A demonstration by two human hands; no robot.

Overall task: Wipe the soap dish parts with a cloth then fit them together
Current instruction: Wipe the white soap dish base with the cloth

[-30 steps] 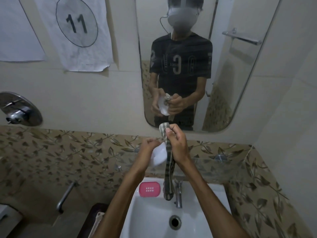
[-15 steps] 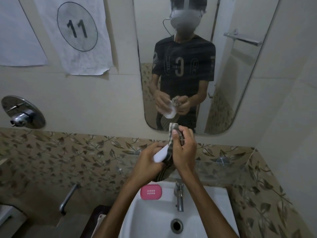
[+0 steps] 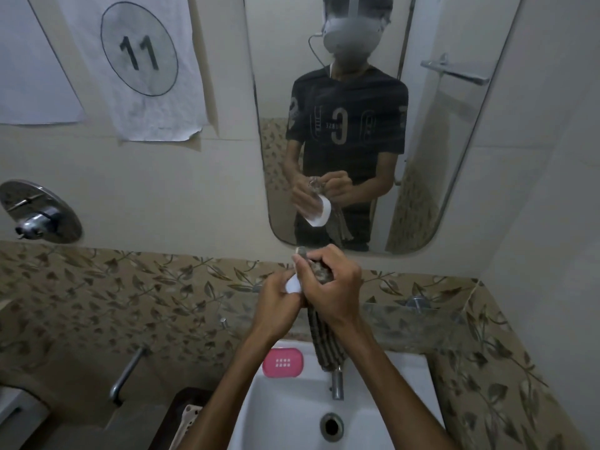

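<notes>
**Soap dish wipe: hands closer together, cloth bunched on white part**

Since prev. frame: your hands have drawn closer together and sit a bit higher vs. the basin; the cloth is now more bunched up under your R fingers, w/ less of the white part showing.

- Left hand (image 3: 280, 298): fingers curled round the white soap dish part (image 3: 293, 284), held from the left; only a small white edge shows between your hands.
- Right hand (image 3: 334, 289): fingers curled tight round the striped cloth (image 3: 326, 344), pressing it onto the white part. Rest of cloth hangs down below your wrist, its end over the tap (image 3: 337, 383).
- Pink soap dish part (image 3: 282, 363): lies flat on the back rim of the sink (image 3: 402, 378), left of the tap, apart from both hands. Small white slots in its middle.
- Mirror (image 3: 454, 164) above: reflection shows the white part and cloth held at chest height.
- Wall, left: paper sheet marked "11" (image 3: 139, 64); round chrome valve (image 3: 39, 212) lower down.
- Drain (image 3: 331, 424) at basin bottom.
</notes>
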